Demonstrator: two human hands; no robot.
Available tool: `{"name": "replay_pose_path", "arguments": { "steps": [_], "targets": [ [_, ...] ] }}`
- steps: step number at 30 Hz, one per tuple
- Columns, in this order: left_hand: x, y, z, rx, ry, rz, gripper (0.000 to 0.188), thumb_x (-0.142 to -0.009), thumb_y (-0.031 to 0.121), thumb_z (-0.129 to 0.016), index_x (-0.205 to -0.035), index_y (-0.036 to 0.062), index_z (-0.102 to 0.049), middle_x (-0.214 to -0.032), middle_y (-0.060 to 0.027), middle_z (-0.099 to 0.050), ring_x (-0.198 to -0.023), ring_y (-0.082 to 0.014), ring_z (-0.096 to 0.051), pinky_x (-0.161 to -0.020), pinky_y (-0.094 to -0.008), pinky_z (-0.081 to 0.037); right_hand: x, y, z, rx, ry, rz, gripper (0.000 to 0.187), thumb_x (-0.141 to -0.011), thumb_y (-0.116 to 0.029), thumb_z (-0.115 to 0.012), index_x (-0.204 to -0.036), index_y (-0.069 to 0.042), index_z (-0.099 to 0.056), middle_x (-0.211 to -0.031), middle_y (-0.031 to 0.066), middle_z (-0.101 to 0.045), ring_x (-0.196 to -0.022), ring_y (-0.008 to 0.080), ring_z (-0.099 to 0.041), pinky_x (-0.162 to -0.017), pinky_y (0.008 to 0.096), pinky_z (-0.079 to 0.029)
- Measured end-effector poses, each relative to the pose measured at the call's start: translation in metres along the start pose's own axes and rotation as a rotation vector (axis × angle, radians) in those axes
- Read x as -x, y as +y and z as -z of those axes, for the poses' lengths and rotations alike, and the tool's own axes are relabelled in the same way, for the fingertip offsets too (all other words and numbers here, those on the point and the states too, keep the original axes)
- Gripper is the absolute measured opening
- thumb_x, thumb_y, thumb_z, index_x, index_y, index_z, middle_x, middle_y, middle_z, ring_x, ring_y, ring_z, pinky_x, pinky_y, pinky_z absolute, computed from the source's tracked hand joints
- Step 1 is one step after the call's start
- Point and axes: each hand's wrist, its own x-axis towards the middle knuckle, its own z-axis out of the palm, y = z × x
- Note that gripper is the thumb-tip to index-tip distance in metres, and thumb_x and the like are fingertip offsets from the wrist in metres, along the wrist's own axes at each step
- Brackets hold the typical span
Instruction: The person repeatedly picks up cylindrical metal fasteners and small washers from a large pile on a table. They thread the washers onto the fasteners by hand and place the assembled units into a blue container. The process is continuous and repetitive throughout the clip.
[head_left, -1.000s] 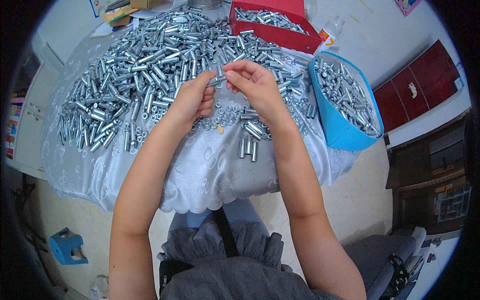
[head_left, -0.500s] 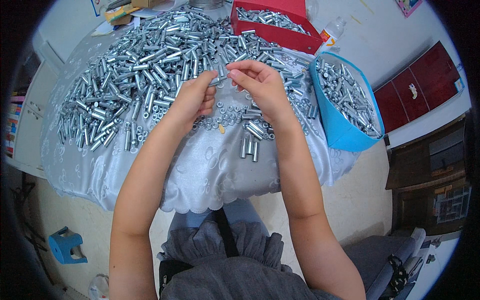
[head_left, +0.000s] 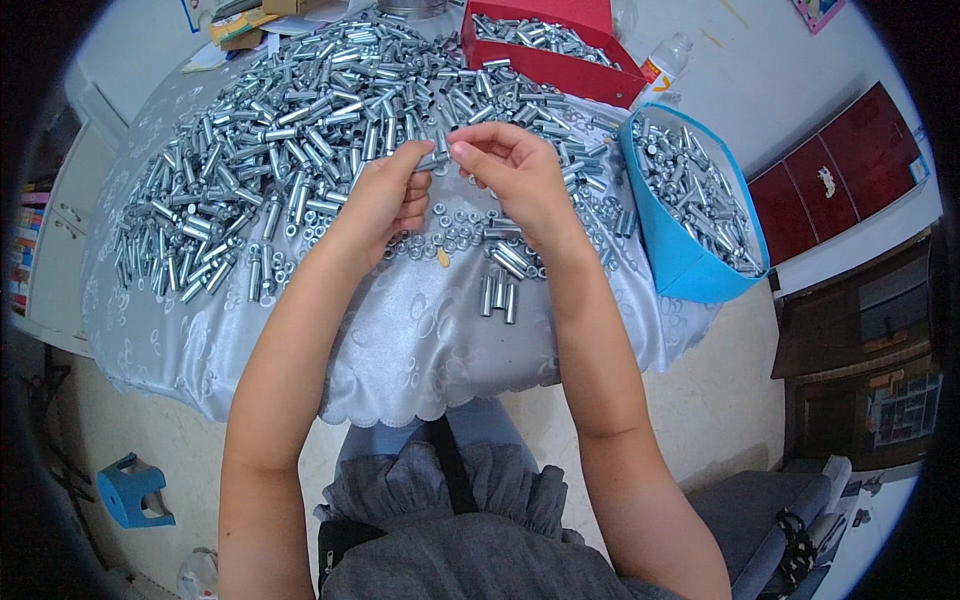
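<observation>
My left hand [head_left: 388,200] is closed around a small silvery anchor bolt [head_left: 430,163], its thumb laid along the top. At the bolt's right end, the thumb and forefinger of my right hand [head_left: 518,178] come together in a pinch; whether a small part sits between them is hidden. Beyond both hands spreads a big heap of shiny metal sleeves and bolts [head_left: 300,135]. Loose nuts [head_left: 460,228] lie scattered just below my hands. A few upright-looking metal sleeves [head_left: 498,294] rest by my right forearm.
A blue fabric bin [head_left: 690,275] full of metal pieces stands at the table's right edge. Behind the heap is a red box [head_left: 560,72] with more pieces, beside a plastic bottle [head_left: 668,62]. A silvery patterned tablecloth [head_left: 400,350] covers the table. A blue stool [head_left: 135,490] stands lower left.
My right hand has shifted slightly left, its fingertips nearer the bolt's end. My left hand keeps its hold with hardly any movement.
</observation>
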Motion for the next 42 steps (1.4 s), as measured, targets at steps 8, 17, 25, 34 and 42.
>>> {"name": "replay_pose_path", "arguments": {
  "steps": [8, 17, 25, 34, 42],
  "targets": [
    [-0.001, 0.0, 0.003, 0.025, -0.01, 0.022, 0.03, -0.085, 0.032, -0.049, -0.064, 0.0163, -0.034, -0.053, 0.0078, -0.023, -0.042, -0.0043, -0.02, -0.039, -0.0211, -0.017, 0.001, 0.002, -0.002, 0.058, 0.003, 0.021, 0.017, -0.077, -0.009, -0.065, -0.089, 0.002, -0.062, -0.085, 0.0066, -0.063, -0.078, 0.009, -0.058, -0.071, 0.0212, -0.046],
    [-0.002, 0.0, 0.003, 0.02, 0.033, -0.008, 0.03, -0.085, 0.032, -0.048, -0.063, 0.016, -0.037, -0.052, 0.0079, -0.023, -0.042, -0.0042, -0.021, -0.039, -0.021, -0.018, 0.0, 0.007, -0.004, 0.179, 0.009, 0.087, 0.018, -0.078, -0.015, -0.065, -0.087, 0.0, -0.064, -0.081, 0.0048, -0.064, -0.076, 0.0084, -0.056, -0.067, 0.0238, -0.046],
    [-0.005, 0.002, 0.008, 0.086, 0.079, -0.041, 0.041, -0.082, 0.035, -0.052, -0.054, 0.0177, -0.027, -0.049, 0.0064, -0.019, -0.04, -0.0058, -0.02, -0.039, -0.0227, -0.018, 0.009, 0.022, 0.003, 0.958, -0.224, 0.253, 0.026, -0.067, -0.024, -0.067, -0.085, -0.006, -0.064, -0.083, 0.0116, -0.061, -0.08, 0.0276, -0.056, -0.073, 0.034, -0.044],
    [-0.004, -0.001, 0.006, 0.045, 0.067, -0.062, 0.035, -0.082, 0.031, -0.052, -0.057, 0.0157, -0.035, -0.048, 0.0071, -0.026, -0.039, -0.0046, -0.023, -0.037, -0.0224, -0.019, 0.006, 0.036, 0.002, 0.972, -0.248, 0.23, 0.017, -0.068, -0.017, -0.062, -0.08, -0.005, -0.061, -0.081, 0.0123, -0.058, -0.083, 0.0288, -0.054, -0.075, 0.0367, -0.043],
    [-0.003, 0.001, 0.005, 0.012, 0.094, -0.046, 0.038, -0.083, 0.034, -0.05, -0.057, 0.0175, -0.028, -0.05, 0.007, -0.02, -0.041, -0.0055, -0.019, -0.04, -0.023, -0.016, 0.003, 0.018, -0.003, 0.655, -0.059, 0.202, 0.02, -0.069, -0.013, -0.064, -0.086, -0.002, -0.062, -0.081, 0.0098, -0.06, -0.072, 0.0196, -0.057, -0.064, 0.031, -0.044]
  ]
}}
